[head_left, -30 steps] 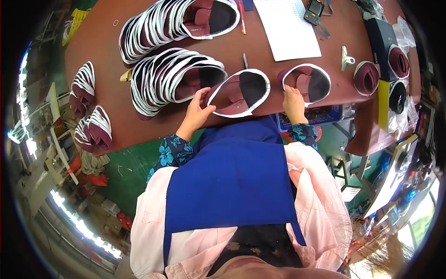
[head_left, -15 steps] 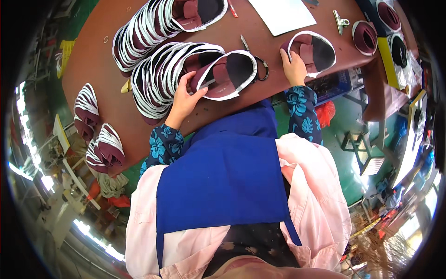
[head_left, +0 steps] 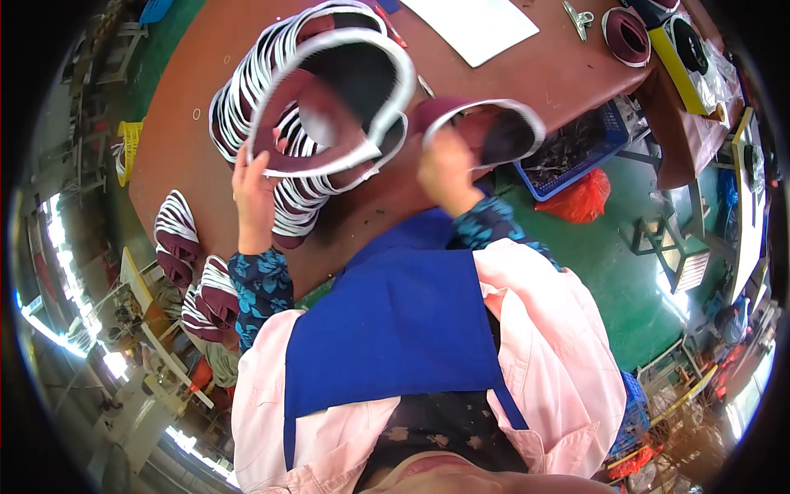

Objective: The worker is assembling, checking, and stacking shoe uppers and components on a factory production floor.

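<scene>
My left hand (head_left: 255, 193) grips a maroon shoe upper (head_left: 366, 78) by its near left edge. This upper has a white edge band and black lining, and it is raised and blurred over the stacked uppers (head_left: 239, 99). A second stack of white-edged uppers (head_left: 298, 216) lies below it, partly covered. My right hand (head_left: 448, 169), smeared by motion, is closed on another maroon upper (head_left: 504, 136) near the table's front edge. The two held uppers are apart. Of the scissors on the table, only a blade tip (head_left: 425, 86) shows.
The brown table (head_left: 177, 140) curves around the work. Bundled uppers (head_left: 177, 226) lie at its left edge. A white sheet (head_left: 473, 29), a metal clip (head_left: 578, 18) and a rolled maroon upper (head_left: 625, 37) are at the far right. Below the edge sit a blue crate (head_left: 609, 136) and a red bag (head_left: 580, 198).
My left hand has lifted an upper off the near stack and tilted it up. My right hand has carried its upper leftward, toward the stacks. The view has shifted slightly.
</scene>
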